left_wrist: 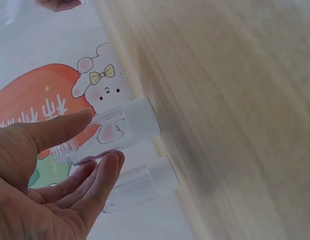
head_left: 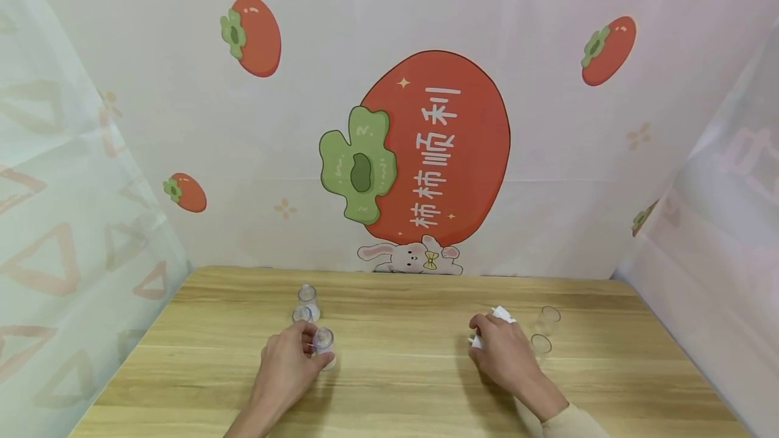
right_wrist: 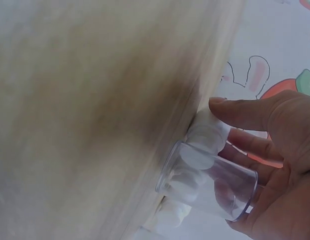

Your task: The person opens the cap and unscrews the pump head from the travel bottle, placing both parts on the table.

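Observation:
My left hand [head_left: 286,363] pinches a small clear bottle [left_wrist: 107,127] between thumb and fingers. The bottle stands upright on the table, with a white base and a threaded, uncapped neck. Behind it, two similar bottles appear in the head view, a far one [head_left: 308,303] and a nearer one [head_left: 302,314] partly covered by my fingers. On the right side, my right hand [head_left: 502,350] holds a small white pump head [right_wrist: 210,130] with thumb and fingers, low at the tabletop. Another white pump head [head_left: 502,314] lies just beyond those fingers.
Two clear cylindrical covers, one nearer [head_left: 541,343] and one farther [head_left: 550,316], stand to the right of my right hand. The wooden table [head_left: 402,384] meets a printed cloth backdrop [head_left: 548,222] at its back edge, with cloth at both sides.

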`<state>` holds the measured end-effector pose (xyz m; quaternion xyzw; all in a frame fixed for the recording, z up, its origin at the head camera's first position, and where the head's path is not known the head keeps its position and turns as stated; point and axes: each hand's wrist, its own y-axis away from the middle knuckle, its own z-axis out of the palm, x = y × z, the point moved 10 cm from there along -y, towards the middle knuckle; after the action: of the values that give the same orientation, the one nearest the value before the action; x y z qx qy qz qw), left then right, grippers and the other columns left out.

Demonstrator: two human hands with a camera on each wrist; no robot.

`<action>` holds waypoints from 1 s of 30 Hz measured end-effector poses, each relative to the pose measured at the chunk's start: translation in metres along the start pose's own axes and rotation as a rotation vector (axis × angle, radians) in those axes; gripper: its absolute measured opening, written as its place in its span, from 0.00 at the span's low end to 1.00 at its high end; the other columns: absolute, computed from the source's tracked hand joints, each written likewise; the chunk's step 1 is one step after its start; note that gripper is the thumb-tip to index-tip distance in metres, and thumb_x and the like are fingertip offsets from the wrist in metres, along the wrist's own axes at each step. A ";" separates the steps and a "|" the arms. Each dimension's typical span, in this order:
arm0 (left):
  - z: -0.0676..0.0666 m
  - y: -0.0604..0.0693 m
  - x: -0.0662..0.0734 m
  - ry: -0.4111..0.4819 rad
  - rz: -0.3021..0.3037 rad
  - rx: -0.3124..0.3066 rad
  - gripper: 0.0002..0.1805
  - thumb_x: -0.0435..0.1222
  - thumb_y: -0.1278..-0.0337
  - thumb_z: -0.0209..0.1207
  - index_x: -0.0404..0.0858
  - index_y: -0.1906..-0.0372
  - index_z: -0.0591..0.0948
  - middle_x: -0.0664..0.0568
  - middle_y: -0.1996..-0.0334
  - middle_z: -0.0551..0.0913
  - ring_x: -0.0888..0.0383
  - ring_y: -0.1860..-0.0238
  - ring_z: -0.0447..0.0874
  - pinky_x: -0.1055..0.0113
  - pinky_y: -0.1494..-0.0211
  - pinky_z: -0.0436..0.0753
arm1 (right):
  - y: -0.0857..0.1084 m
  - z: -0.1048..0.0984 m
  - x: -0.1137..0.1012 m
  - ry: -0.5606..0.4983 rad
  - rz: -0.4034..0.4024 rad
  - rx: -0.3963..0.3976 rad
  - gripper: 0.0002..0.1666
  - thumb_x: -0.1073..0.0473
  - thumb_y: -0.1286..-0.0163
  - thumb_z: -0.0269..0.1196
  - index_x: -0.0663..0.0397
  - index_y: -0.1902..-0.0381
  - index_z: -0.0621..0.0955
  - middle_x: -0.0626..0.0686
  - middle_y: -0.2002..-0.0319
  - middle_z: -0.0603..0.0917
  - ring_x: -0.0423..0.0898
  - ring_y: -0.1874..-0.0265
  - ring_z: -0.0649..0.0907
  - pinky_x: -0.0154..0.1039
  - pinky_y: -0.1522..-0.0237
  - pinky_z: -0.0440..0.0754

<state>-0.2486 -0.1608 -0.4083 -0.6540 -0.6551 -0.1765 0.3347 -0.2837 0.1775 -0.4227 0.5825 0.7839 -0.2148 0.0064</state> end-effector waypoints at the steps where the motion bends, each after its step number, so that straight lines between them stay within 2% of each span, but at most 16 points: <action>1: 0.000 0.000 0.000 0.000 -0.002 -0.001 0.22 0.32 0.60 0.79 0.30 0.60 0.82 0.48 0.68 0.87 0.55 0.68 0.86 0.58 0.64 0.86 | 0.000 0.000 0.000 0.002 0.001 -0.001 0.19 0.63 0.52 0.80 0.55 0.63 0.84 0.50 0.67 0.84 0.48 0.68 0.83 0.56 0.57 0.80; 7: 0.000 0.000 0.001 -0.006 -0.013 -0.013 0.23 0.35 0.60 0.80 0.31 0.59 0.82 0.48 0.67 0.87 0.53 0.67 0.86 0.55 0.62 0.86 | 0.000 0.000 0.001 0.022 0.013 -0.010 0.18 0.62 0.52 0.78 0.54 0.63 0.84 0.52 0.65 0.84 0.49 0.68 0.82 0.54 0.59 0.81; 13: -0.010 0.004 0.003 -0.028 -0.043 -0.009 0.23 0.40 0.57 0.79 0.33 0.58 0.83 0.48 0.64 0.87 0.50 0.64 0.88 0.53 0.60 0.86 | 0.002 -0.003 0.002 0.022 0.018 -0.027 0.19 0.60 0.53 0.79 0.53 0.62 0.84 0.52 0.64 0.84 0.49 0.67 0.81 0.51 0.62 0.80; 19: -0.030 0.004 0.005 -0.039 -0.074 0.032 0.25 0.56 0.51 0.74 0.41 0.57 0.85 0.53 0.61 0.88 0.55 0.60 0.87 0.53 0.58 0.83 | 0.004 -0.006 0.004 -0.020 0.034 -0.042 0.20 0.59 0.52 0.80 0.52 0.61 0.85 0.49 0.64 0.83 0.47 0.67 0.80 0.48 0.63 0.79; 23: -0.039 0.001 0.004 -0.031 -0.065 0.062 0.28 0.61 0.51 0.71 0.42 0.58 0.85 0.54 0.61 0.88 0.56 0.61 0.88 0.53 0.57 0.84 | 0.006 -0.007 0.004 -0.032 0.034 -0.047 0.21 0.59 0.53 0.81 0.52 0.61 0.84 0.49 0.64 0.83 0.47 0.67 0.81 0.47 0.63 0.80; 30: -0.042 -0.001 0.003 -0.016 -0.041 0.077 0.27 0.61 0.50 0.71 0.42 0.57 0.86 0.56 0.62 0.88 0.57 0.62 0.88 0.53 0.57 0.84 | 0.008 -0.007 0.003 -0.031 0.021 -0.041 0.23 0.59 0.55 0.82 0.51 0.61 0.84 0.48 0.65 0.82 0.47 0.68 0.80 0.45 0.64 0.79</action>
<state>-0.2402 -0.1866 -0.3763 -0.6285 -0.6771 -0.1529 0.3508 -0.2758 0.1848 -0.4195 0.5871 0.7818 -0.2076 0.0327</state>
